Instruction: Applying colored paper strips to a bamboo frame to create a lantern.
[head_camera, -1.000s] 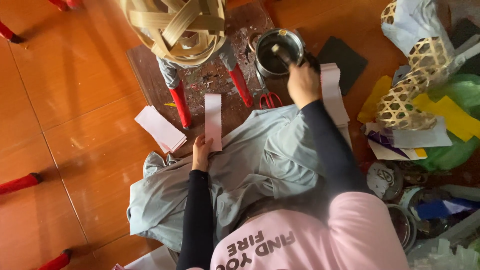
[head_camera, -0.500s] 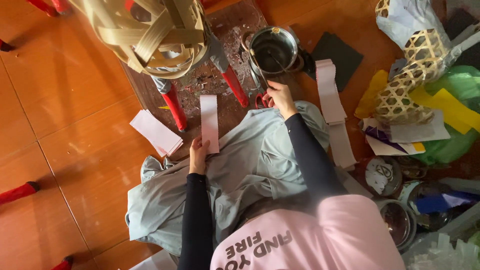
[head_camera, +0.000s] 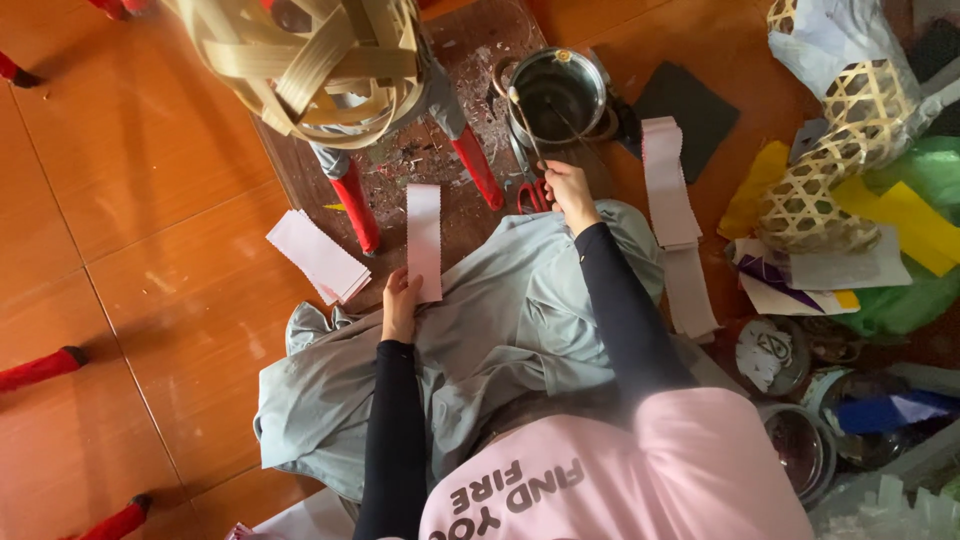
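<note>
Left fingers: my left hand (head_camera: 401, 303) is closed on the lower end of one pale paper strip (head_camera: 424, 240), which lies over my lap cloth (head_camera: 520, 310).
Right fingers: my right hand (head_camera: 570, 190) is curled around a thin stick (head_camera: 527, 125) that reaches into the pot (head_camera: 556, 95).
Scissors (head_camera: 530, 190): one pair, just beside my right hand.
Paper stack (head_camera: 318, 257): one, on the floor, left of the strip.

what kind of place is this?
Probably a home craft corner on a floor: woven bamboo frames, paper strips, coloured paper scraps and a metal pot. The left hand holds a strip; the right hand is by scissors.
</note>
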